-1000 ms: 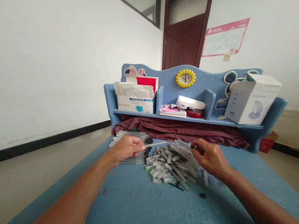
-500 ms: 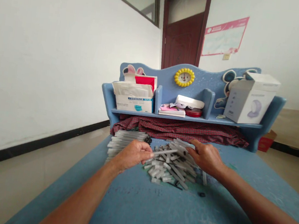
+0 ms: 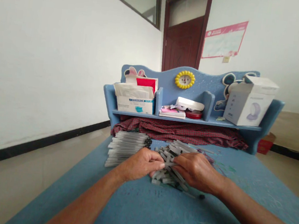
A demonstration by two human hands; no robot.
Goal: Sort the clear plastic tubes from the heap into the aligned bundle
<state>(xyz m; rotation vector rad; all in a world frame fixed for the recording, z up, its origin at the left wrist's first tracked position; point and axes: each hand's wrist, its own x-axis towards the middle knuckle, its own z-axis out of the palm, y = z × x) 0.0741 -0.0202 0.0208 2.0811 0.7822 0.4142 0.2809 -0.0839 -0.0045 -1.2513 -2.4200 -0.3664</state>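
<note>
At left the row of tubes [image 3: 125, 148] lies on the table [image 3: 141, 214], dark ends to the right. The left hand [image 3: 141, 164] has shifted right, to the pile's near edge, pinching one tube [image 3: 169, 164] between thumb and fingers. That tube now bridges the gap between the hands, above the pile [image 3: 165, 180]. The right hand [image 3: 197, 168] has come inward and lower to the tube's other end, fingers bent; I cannot tell what they pinch. So both hands now seem to work on one tube. Just beside the right hand lies a black piece [image 3: 202, 196]
</note>
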